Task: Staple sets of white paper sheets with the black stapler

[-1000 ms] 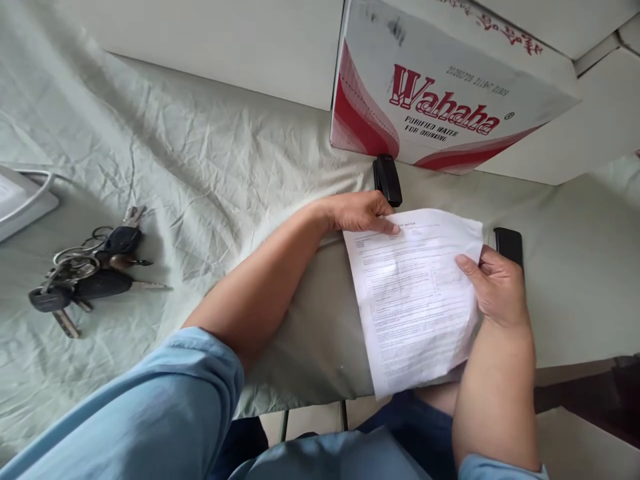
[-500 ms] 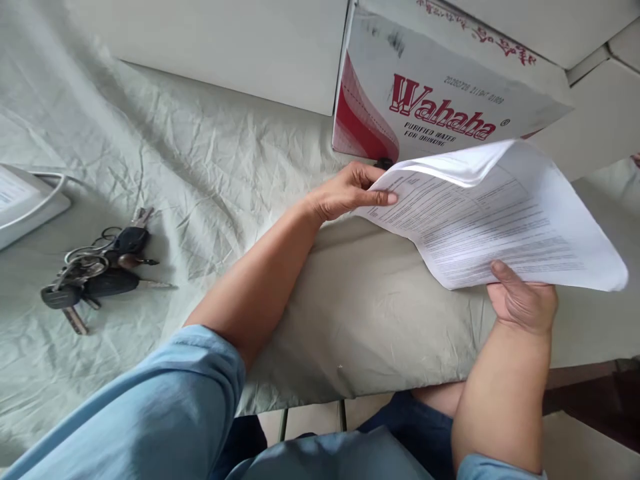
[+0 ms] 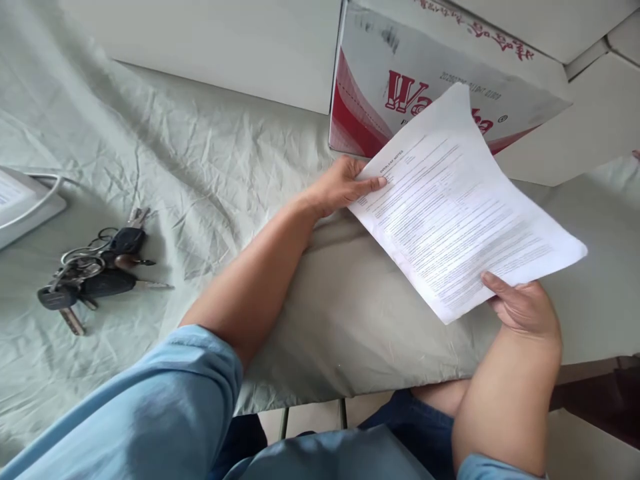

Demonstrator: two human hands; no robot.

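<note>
Printed paper sheets are held up between my two hands, tilted above the cloth and in front of the box. Small lines of text cover the side facing me. My left hand pinches the upper left edge, thumb on the print and fingers behind. Near the lower right corner, my right hand grips the bottom edge with its thumb on top; its other fingers are hidden behind the paper. How many sheets there are, I cannot tell.
A Wahaha water carton stands behind the paper, beside white boxes. A bunch of keys lies on the wrinkled grey-green cloth at left. Further left is a white object with a cord.
The paper has flattened out from a bent, curled shape, and its top edge has risen in front of the carton lettering. Both hands keep hold, the right slightly lower.
</note>
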